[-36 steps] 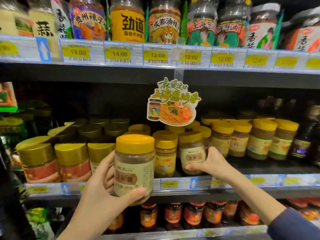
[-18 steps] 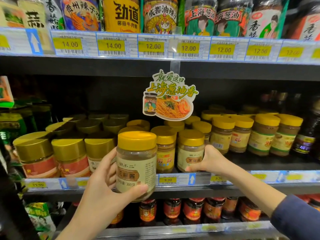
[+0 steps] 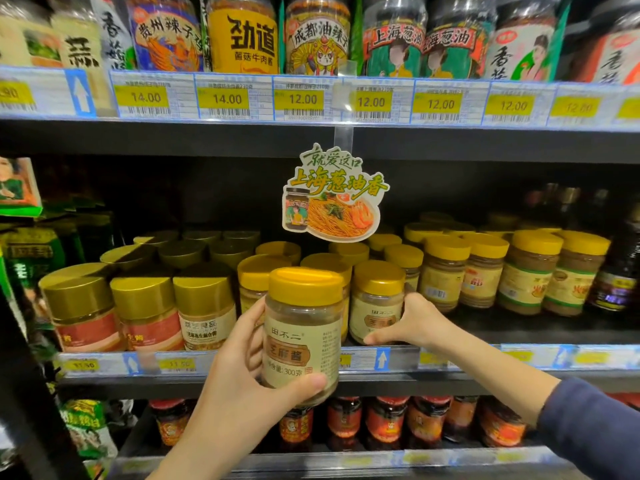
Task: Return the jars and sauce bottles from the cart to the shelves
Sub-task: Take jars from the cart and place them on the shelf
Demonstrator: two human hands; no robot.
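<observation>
My left hand (image 3: 239, 372) grips a yellow-lidded sesame paste jar (image 3: 301, 330), held upright in front of the middle shelf (image 3: 450, 362). My right hand (image 3: 414, 322) reaches onto that shelf and holds the side of a matching yellow-lidded jar (image 3: 375, 303) standing at the front edge. Thumb and fingers wrap its right side. More jars of the same kind stand behind and beside it.
Gold-lidded jars (image 3: 145, 313) fill the shelf's left part, and yellow-lidded jars with green labels (image 3: 526, 275) its right. A promo sign (image 3: 332, 195) hangs from the upper shelf. Red sauce jars (image 3: 384, 420) line the lower shelf. Taller jars (image 3: 242, 36) stand on the top shelf.
The jar in my left hand has shifted slightly right, closer to the shelf jar. My right hand stays on the shelf jar. The view has drawn a little nearer to the shelf.
</observation>
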